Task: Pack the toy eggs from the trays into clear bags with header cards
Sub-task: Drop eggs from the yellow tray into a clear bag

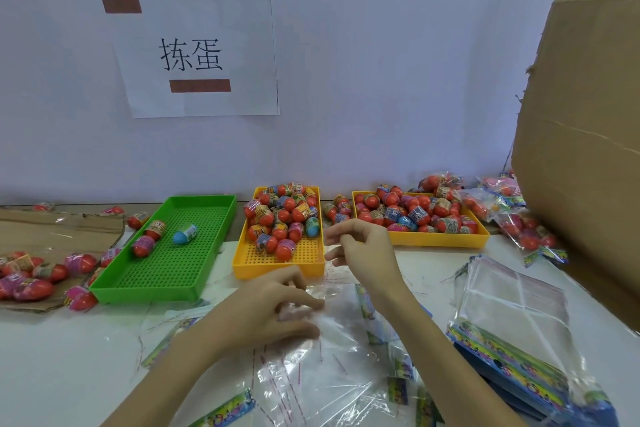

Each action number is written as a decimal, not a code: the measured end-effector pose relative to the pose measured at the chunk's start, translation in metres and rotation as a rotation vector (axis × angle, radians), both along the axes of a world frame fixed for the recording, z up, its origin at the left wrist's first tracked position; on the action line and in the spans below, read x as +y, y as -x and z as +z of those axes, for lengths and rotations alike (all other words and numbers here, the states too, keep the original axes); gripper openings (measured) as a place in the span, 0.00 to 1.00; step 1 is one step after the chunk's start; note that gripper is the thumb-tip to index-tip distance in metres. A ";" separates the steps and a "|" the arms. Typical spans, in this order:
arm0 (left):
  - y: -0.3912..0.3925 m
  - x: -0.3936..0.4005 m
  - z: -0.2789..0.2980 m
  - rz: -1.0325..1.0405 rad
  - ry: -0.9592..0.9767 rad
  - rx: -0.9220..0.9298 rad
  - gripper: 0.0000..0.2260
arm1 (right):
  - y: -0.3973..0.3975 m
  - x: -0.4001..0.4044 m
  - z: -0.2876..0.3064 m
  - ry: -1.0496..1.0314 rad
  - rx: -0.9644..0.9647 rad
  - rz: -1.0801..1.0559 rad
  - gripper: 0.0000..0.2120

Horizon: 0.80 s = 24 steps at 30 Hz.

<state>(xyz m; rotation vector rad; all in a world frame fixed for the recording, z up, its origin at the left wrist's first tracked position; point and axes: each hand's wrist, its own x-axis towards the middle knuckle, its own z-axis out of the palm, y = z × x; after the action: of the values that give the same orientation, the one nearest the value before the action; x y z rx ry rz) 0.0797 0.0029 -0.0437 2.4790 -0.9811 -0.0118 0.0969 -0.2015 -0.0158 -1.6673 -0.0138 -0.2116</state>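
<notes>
A pale lilac wall (381,62) fills the upper half of the view, evenly lit. A white paper sign (197,55) with two black characters is fixed to it by two brown tape strips, one at its upper left corner and one below the characters. Below runs a white table (52,357), and a tall cardboard box (588,149) stands at the right edge.

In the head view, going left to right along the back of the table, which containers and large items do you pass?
Flattened cardboard with loose eggs → green tray → first yellow tray → second yellow tray → filled bags → cardboard box.
</notes>
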 end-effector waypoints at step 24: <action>-0.004 0.006 0.019 0.375 1.021 0.292 0.21 | 0.011 -0.002 0.018 0.056 0.031 0.402 0.12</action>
<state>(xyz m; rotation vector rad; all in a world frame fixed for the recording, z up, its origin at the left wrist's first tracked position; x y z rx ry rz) 0.0836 0.0086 -0.0250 1.5966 -0.2488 0.1932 0.0858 -0.2033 0.0020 -1.6856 -0.3311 0.1201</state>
